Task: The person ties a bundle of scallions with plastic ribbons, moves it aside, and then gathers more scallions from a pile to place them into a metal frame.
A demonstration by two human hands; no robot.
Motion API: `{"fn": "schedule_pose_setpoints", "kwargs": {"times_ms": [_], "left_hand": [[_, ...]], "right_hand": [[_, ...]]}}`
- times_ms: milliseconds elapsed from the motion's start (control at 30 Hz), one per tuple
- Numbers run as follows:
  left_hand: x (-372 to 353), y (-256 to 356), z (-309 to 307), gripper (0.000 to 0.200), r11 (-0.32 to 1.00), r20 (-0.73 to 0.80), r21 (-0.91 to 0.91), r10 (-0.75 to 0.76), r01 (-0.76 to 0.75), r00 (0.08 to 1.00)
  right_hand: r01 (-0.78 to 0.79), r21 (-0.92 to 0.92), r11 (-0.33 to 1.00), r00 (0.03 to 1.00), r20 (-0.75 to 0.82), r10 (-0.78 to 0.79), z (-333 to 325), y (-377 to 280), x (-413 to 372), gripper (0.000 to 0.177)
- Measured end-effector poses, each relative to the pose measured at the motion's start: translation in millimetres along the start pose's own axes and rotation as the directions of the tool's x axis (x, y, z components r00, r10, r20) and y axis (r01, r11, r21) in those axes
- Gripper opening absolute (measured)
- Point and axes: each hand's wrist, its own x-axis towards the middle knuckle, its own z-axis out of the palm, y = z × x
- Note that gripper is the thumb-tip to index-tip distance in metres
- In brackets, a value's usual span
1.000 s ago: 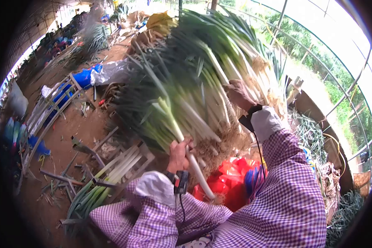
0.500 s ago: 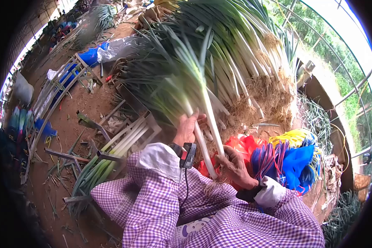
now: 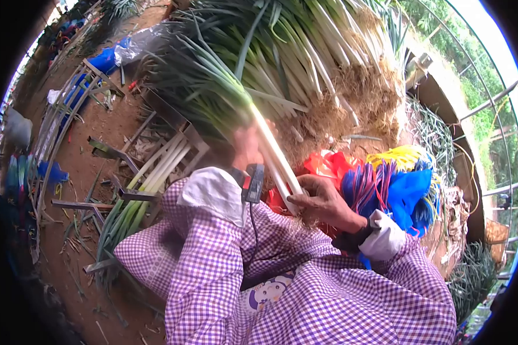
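Observation:
My right hand [image 3: 326, 204] is closed around the root ends of a pair of long green onions [image 3: 277, 152], which slant up and left with their leaves spread out. Blurred by motion, my left hand [image 3: 247, 146] is at the middle of these white stalks, partly behind them; its fingers do not show clearly. A black device with a cord [image 3: 253, 183] is strapped to the left wrist. Behind the hands lies a big heap of green onions [image 3: 305, 63], roots facing right. More stalks [image 3: 167, 158] lie in a metal frame [image 3: 197, 146] by my left arm.
Beside my right hand are red plastic [image 3: 330, 164], yellow cords [image 3: 406, 155] and blue material [image 3: 414, 195] with coloured ties. A slatted metal rack [image 3: 69, 115] stands at left on the littered dirt floor [image 3: 106, 164]. Trimmed leaves [image 3: 434, 138] lie at right.
The two stalks have come together, side by side, with their root ends at my right hand. My left hand has moved slightly up the stalks. The camera view has shifted a little.

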Motion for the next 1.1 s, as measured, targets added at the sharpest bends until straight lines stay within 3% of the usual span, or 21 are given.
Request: {"fn": "schedule_pose_setpoints", "kwargs": {"times_ms": [33, 200, 300, 400, 433, 467, 533, 567, 600, 667, 733, 800, 867, 933, 1033, 1100], "left_hand": [[-5, 5, 8, 0.038, 0.999, -0.090, 0.029, -0.012, 0.015, 0.996], [-4, 5, 7, 0.038, 0.998, -0.125, 0.051, -0.016, 0.023, 0.992], [1, 8, 5, 0.035, 0.999, -0.086, 0.027, -0.044, 0.046, 0.995], [-3, 9, 8, 0.033, 0.996, -0.074, 0.055, -0.060, 0.064, 0.995], [3, 0, 8, 0.030, 0.999, -0.111, 0.050, 0.011, -0.006, 0.994], [8, -3, 0, 0.028, 0.997, -0.049, 0.077, 0.032, -0.028, 0.998], [6, -1, 3, 0.025, 0.998, -0.026, 0.056, 0.039, -0.038, 0.999], [1, 5, 10, 0.025, 0.999, -0.014, 0.047, 0.022, -0.021, 1.000], [-5, 10, 15, 0.025, 0.999, -0.006, 0.041, 0.000, 0.001, 1.000], [-5, 10, 18, 0.026, 1.000, -0.015, -0.014, 0.024, -0.024, 1.000], [-7, 13, 21, 0.025, 0.999, 0.014, -0.050, 0.014, -0.013, 1.000], [-8, 12, 22, 0.024, 0.999, 0.000, -0.046, 0.013, -0.013, 1.000], [-6, 9, 19, 0.024, 1.000, -0.015, -0.028, 0.008, -0.008, 1.000], [-4, 9, 19, 0.025, 0.999, -0.013, -0.022, 0.026, -0.026, 1.000], [1, 4, 18, 0.024, 0.999, -0.029, -0.029, 0.037, -0.038, 0.999], [1, 4, 22, 0.026, 0.996, -0.030, -0.083, 0.027, -0.029, 0.999]], "right_hand": [[-0.006, 0.062, 0.998, 1.000, 0.011, 0.006, -1, 6, 3, 0.042], [-0.128, 0.076, 0.989, 0.988, 0.097, 0.121, -5, -3, 6, 0.039], [-0.138, 0.190, 0.972, 0.986, 0.123, 0.116, -5, 4, 12, 0.038], [-0.058, 0.144, 0.988, 0.995, 0.085, 0.046, -4, 0, 12, 0.041], [-0.137, 0.196, 0.971, 0.986, 0.121, 0.114, -7, -10, 10, 0.041], [-0.141, 0.222, 0.965, 0.983, 0.149, 0.109, -11, 1, 13, 0.041], [-0.089, 0.075, 0.993, 0.986, 0.150, 0.077, -22, 10, 22, 0.039], [-0.037, -0.168, 0.985, 0.970, 0.233, 0.076, -34, -20, 24, 0.036], [-0.025, -0.129, 0.991, 0.961, 0.271, 0.060, -46, -27, 34, 0.035], [-0.013, -0.046, 0.999, 0.986, 0.165, 0.021, -80, -27, 64, 0.029], [0.212, -0.102, 0.972, 0.976, -0.033, -0.216, -120, -38, 107, 0.024], [0.285, -0.445, 0.849, 0.916, -0.136, -0.379, -174, -49, 162, 0.027], [0.036, -0.663, 0.748, 0.807, -0.422, -0.413, -204, -64, 206, 0.034], [-0.176, -0.863, 0.474, 0.610, -0.474, -0.635, -234, -64, 238, 0.036], [-0.387, -0.861, 0.328, 0.546, -0.501, -0.671, -267, -55, 266, 0.038], [-0.428, -0.826, 0.368, 0.571, -0.562, -0.598, -278, -53, 281, 0.041]]}}
